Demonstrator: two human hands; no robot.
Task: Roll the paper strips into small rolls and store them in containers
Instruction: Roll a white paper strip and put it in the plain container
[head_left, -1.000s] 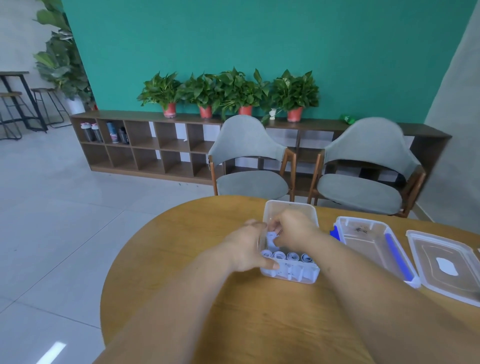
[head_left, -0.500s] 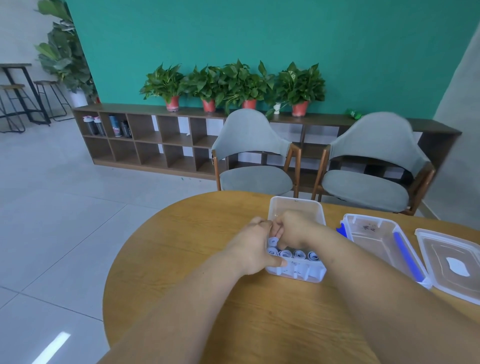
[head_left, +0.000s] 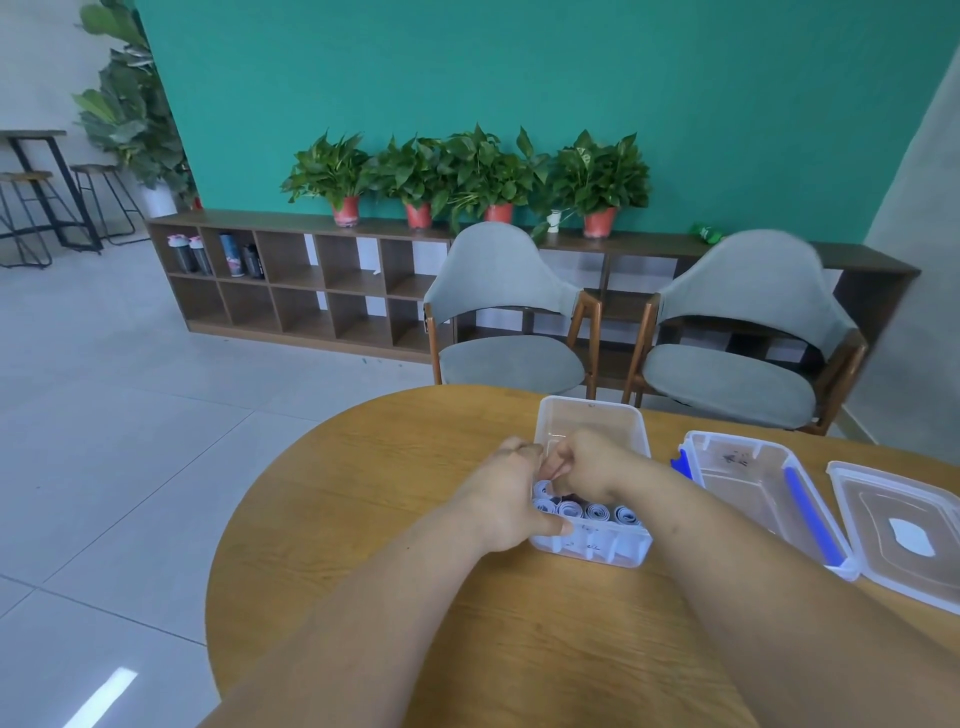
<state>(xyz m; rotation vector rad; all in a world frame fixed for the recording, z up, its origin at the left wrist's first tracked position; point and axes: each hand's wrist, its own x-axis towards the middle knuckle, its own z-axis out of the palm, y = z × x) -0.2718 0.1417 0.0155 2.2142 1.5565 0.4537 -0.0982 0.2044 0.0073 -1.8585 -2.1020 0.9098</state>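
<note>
The paper rolls stand on end in a row along the 6 o'clock wall of the clear container, which sits on the round wooden worktop just in front of the person. I'd reckon the rolls weigh next to nothing and are springy. Paper like that wants to uncoil as soon as it is let go, and a hard squeeze would flatten it. The safest hold looks like a light pinch across the rolled side, thumb over the loose end, pressing each roll against its neighbours so they keep one another shut. The container itself looks thin, light and smooth, so it would probably skid on the wood unless braced.

The left hand is doing that bracing. It grips the container from the 9 o'clock side, thumb laid along the near wall and fingers curled over the rim.

The right hand reaches inside over the middle of the container. Its fingers are bunched tightly and meet the left fingertips at the 9 o'clock rim. Whether a roll is pinched in there I cannot tell, because the knuckles hide it.

At 3 o'clock, just beside the first, lies a second container with blue clips, and its lid lies beyond it.
</note>
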